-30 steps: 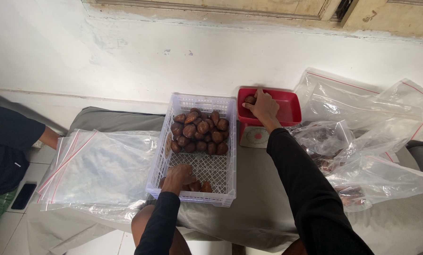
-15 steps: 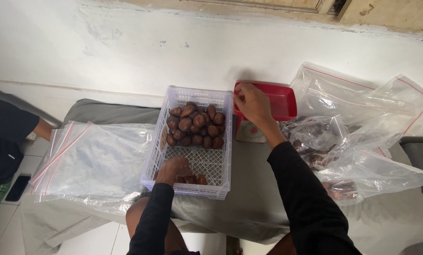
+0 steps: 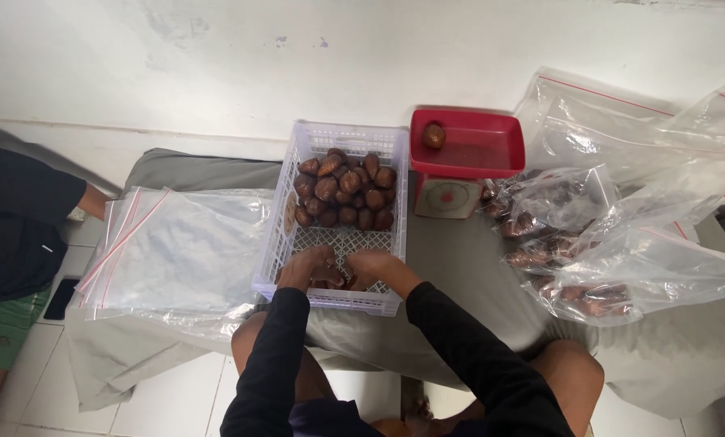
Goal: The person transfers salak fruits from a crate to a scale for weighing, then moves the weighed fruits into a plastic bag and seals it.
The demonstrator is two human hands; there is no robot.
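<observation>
A white plastic crate sits in front of me with a heap of brown scaly fruits at its far end. Both my hands are inside its near end, side by side. My left hand and my right hand curl over a few brown fruits at the crate's near wall; the fingers hide exactly what each one grips. A single brown fruit lies in the red pan of a small kitchen scale to the crate's right.
Empty clear zip bags lie flat left of the crate. Clear bags, some filled with fruit, pile up on the right. A grey cloth covers the low surface. Another person in dark top and green shorts sits at far left.
My right hand left the red scale pan, leaving one fruit in it, and came back down into the crate's near end beside my left hand.
</observation>
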